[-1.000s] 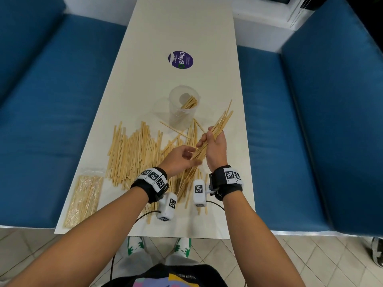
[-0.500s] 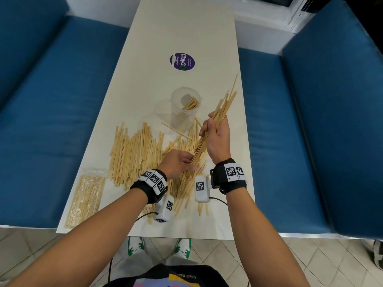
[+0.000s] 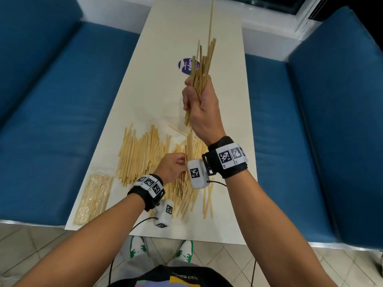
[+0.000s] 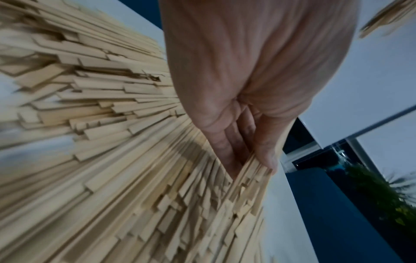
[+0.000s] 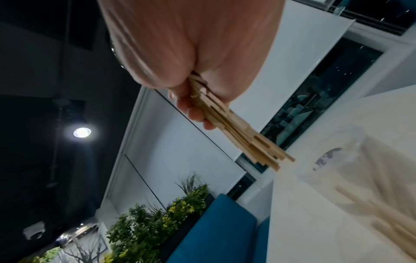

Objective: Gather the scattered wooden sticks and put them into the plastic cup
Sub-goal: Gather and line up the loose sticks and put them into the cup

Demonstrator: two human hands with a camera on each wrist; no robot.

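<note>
A thick bundle of pale flat wooden sticks (image 3: pixel 202 65) is being held upright in the right hand (image 3: pixel 199 108), whose fingers are being kept wrapped tightly round its middle. In the right wrist view its lower ends are being held just beside the rim of the clear plastic cup (image 5: pixel 351 170), in which a few sticks are already lying. In the head view the cup is being hidden by that hand.

The left hand (image 3: pixel 172 169) is being kept low on the loose heap of sticks (image 3: pixel 143 154) spread over the long cream table (image 3: pixel 180 34); its thumb and fingertips (image 4: pixel 234 147) are being closed in a pinch on several stick ends.

The bundle's ends are uneven and one stick is standing far above the rest, so stragglers are likely to be caught on the rim, or the light cup knocked over, if the bundle is lowered off-centre.

A round purple sticker (image 3: pixel 187 66) is being partly covered; only "Clay" is being made out.
</note>
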